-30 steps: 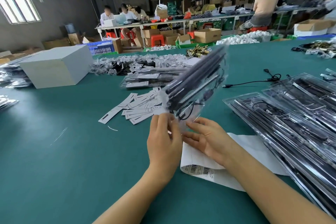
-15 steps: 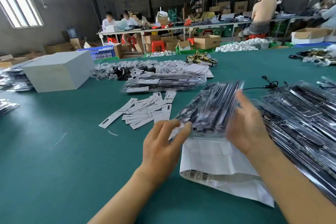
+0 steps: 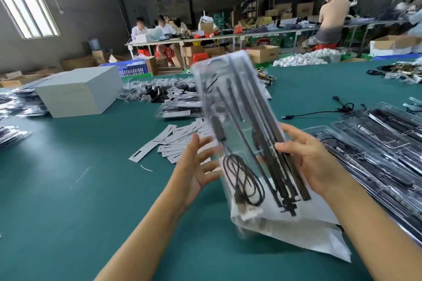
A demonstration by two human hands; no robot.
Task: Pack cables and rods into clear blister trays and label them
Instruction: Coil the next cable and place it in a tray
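Observation:
A clear blister tray (image 3: 237, 125) packed with black rods and a coiled black cable stands tilted upright above the table, its lower end near a white label sheet (image 3: 303, 232). My right hand (image 3: 312, 159) grips the tray's right edge, thumb on the front and fingers behind. My left hand (image 3: 198, 166) is spread open beside the tray's left edge, fingertips close to it; contact is blurred. Loose white paper labels (image 3: 180, 141) lie scattered beyond my left hand.
Filled blister trays (image 3: 376, 143) are stacked at the right. A pile of packed trays (image 3: 180, 107), a grey box (image 3: 80, 91) and a loose black cable (image 3: 328, 109) sit farther back. People work at distant tables.
The tray swung from lying nearly flat to standing upright, face toward me. My right hand shifted to its right edge, and my left hand let go and opened.

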